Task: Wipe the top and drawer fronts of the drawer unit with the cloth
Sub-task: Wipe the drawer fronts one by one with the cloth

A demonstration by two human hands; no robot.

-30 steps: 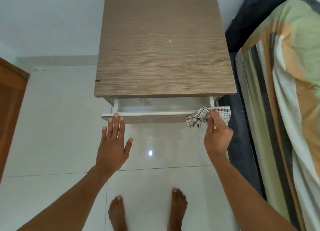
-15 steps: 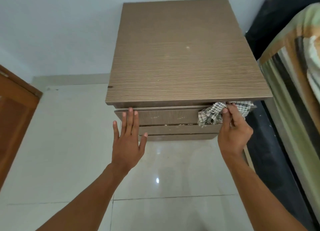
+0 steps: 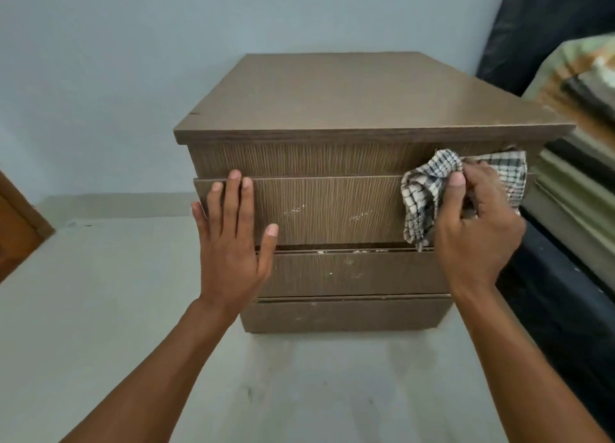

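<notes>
A brown wood-grain drawer unit (image 3: 332,96) stands against the pale wall, its drawers pushed in. My left hand (image 3: 233,243) lies flat with fingers spread on the left part of the upper drawer front (image 3: 326,209). My right hand (image 3: 476,223) grips a crumpled black-and-white checked cloth (image 3: 422,190) against the right end of that same drawer front, just under the top's edge. Two lower drawer fronts (image 3: 352,273) show pale specks and scuffs.
A bed with a striped cover (image 3: 579,86) and a dark base (image 3: 559,293) sits close on the right of the unit. A brown wooden door or frame (image 3: 16,229) is at the far left. Pale tiled floor (image 3: 100,309) spreads in front.
The top drawer was open a second ago and is now shut. My view has dropped from above the unit to face its drawer fronts, and both hands stay on the upper front.
</notes>
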